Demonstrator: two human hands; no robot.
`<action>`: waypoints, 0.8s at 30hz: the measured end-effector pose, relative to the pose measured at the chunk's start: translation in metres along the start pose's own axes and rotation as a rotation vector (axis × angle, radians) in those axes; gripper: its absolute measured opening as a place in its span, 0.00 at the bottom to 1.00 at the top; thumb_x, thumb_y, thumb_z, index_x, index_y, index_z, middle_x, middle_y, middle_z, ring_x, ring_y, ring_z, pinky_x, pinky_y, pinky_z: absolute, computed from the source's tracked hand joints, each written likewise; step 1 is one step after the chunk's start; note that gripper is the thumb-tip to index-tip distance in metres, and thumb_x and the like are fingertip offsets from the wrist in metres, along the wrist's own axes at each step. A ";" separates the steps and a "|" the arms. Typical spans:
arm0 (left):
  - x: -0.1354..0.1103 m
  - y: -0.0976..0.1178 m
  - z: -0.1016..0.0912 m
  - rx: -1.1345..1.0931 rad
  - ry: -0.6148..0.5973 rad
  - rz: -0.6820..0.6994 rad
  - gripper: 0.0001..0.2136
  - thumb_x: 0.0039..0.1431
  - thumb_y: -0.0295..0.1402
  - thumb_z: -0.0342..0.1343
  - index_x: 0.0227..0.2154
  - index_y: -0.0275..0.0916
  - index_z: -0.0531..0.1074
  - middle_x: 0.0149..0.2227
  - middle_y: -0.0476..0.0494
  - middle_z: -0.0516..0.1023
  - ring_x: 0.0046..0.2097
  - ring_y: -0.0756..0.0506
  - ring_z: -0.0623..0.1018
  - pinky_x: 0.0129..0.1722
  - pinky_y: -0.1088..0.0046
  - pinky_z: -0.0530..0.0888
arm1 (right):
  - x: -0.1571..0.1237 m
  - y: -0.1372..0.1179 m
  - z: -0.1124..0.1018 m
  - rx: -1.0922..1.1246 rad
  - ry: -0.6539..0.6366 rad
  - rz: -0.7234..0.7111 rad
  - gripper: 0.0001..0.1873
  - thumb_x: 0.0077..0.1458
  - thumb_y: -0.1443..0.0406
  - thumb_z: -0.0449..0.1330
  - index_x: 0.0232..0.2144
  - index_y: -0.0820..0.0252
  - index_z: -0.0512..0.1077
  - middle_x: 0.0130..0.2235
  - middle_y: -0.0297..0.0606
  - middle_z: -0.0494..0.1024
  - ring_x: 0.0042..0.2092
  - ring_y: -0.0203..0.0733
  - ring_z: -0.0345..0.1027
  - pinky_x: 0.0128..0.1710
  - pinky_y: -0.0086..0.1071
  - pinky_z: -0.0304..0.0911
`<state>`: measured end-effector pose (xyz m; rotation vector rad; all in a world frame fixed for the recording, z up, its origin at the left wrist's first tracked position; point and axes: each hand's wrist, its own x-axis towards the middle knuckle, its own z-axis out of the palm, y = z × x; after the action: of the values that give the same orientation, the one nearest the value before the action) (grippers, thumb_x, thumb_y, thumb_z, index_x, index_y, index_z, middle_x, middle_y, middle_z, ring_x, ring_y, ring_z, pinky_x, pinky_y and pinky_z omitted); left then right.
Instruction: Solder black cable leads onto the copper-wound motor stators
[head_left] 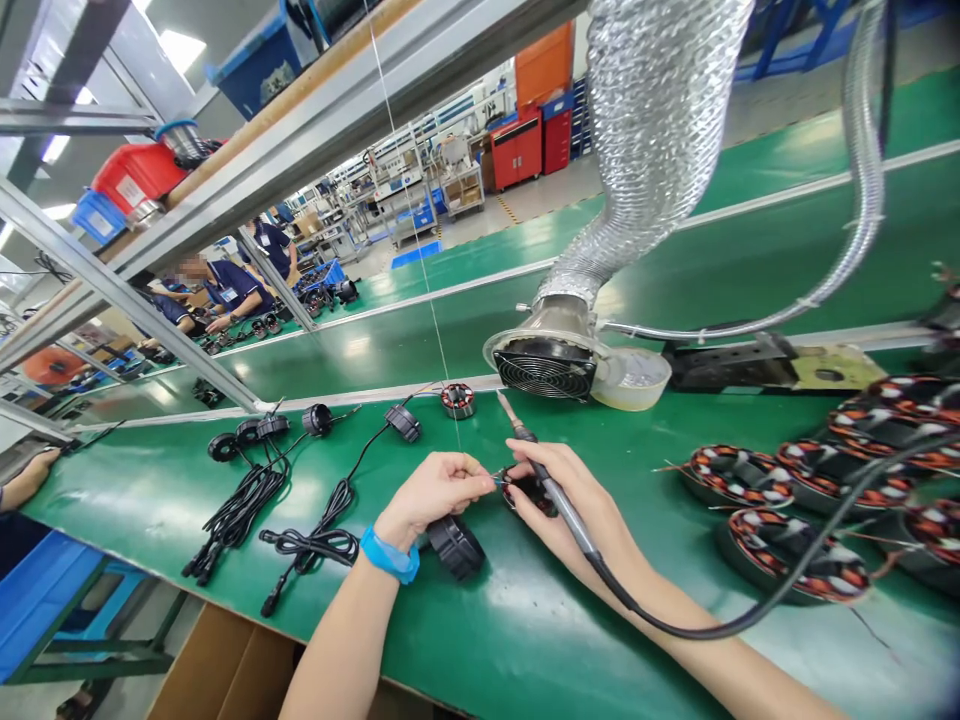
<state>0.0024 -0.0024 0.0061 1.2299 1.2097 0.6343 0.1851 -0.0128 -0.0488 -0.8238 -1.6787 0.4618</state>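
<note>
on the worktop, left hand grip pinches a wire steady at the stator; right hand grip holds soldering iron, tip angled clear of fingers.

At twelve o'clock we see a fan under a foil duct, a white bowl touching it; at three, stators in a cluster; at nine, black cables on the green bench; at ten, co-workers seated; at one, red cabinets
</note>
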 end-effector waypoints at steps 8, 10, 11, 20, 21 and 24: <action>0.002 -0.002 -0.001 -0.061 0.022 0.008 0.24 0.40 0.48 0.71 0.29 0.34 0.70 0.19 0.58 0.63 0.19 0.58 0.56 0.20 0.76 0.48 | -0.013 0.007 -0.012 -0.108 -0.090 0.063 0.33 0.56 0.62 0.66 0.61 0.51 0.61 0.52 0.43 0.70 0.51 0.47 0.71 0.52 0.40 0.70; 0.002 -0.002 -0.001 -0.085 0.013 0.004 0.24 0.40 0.48 0.71 0.28 0.34 0.69 0.19 0.58 0.62 0.19 0.58 0.56 0.20 0.77 0.49 | -0.019 0.015 -0.012 -0.149 -0.153 0.068 0.36 0.56 0.61 0.67 0.63 0.50 0.58 0.56 0.45 0.68 0.53 0.49 0.70 0.52 0.41 0.70; 0.003 -0.002 -0.002 -0.096 0.006 -0.003 0.24 0.40 0.48 0.71 0.28 0.34 0.69 0.19 0.58 0.62 0.19 0.58 0.56 0.20 0.77 0.49 | -0.020 0.018 -0.011 -0.155 -0.171 0.074 0.36 0.57 0.61 0.65 0.64 0.50 0.58 0.57 0.44 0.67 0.53 0.49 0.70 0.51 0.41 0.70; 0.005 -0.002 -0.009 -0.211 -0.056 -0.051 0.21 0.41 0.45 0.72 0.27 0.31 0.72 0.18 0.58 0.60 0.18 0.59 0.54 0.19 0.77 0.47 | -0.008 0.005 -0.014 0.003 -0.146 0.207 0.28 0.55 0.61 0.63 0.58 0.50 0.65 0.49 0.39 0.75 0.42 0.42 0.75 0.45 0.35 0.72; 0.005 -0.003 -0.010 -0.220 -0.070 -0.059 0.21 0.42 0.44 0.72 0.27 0.31 0.73 0.18 0.58 0.60 0.18 0.59 0.54 0.19 0.77 0.46 | -0.007 0.003 -0.015 0.029 -0.155 0.247 0.28 0.55 0.60 0.63 0.58 0.50 0.65 0.49 0.38 0.75 0.39 0.40 0.75 0.42 0.34 0.73; 0.006 -0.006 -0.011 -0.249 -0.100 -0.071 0.20 0.42 0.43 0.72 0.28 0.31 0.74 0.19 0.57 0.60 0.18 0.60 0.54 0.19 0.77 0.46 | -0.006 0.002 -0.017 0.099 -0.156 0.363 0.29 0.54 0.57 0.63 0.58 0.50 0.65 0.49 0.39 0.74 0.32 0.37 0.74 0.35 0.32 0.72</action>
<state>-0.0075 0.0056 -0.0007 0.9939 1.0521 0.6427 0.2022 -0.0176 -0.0502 -1.0459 -1.6350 0.8711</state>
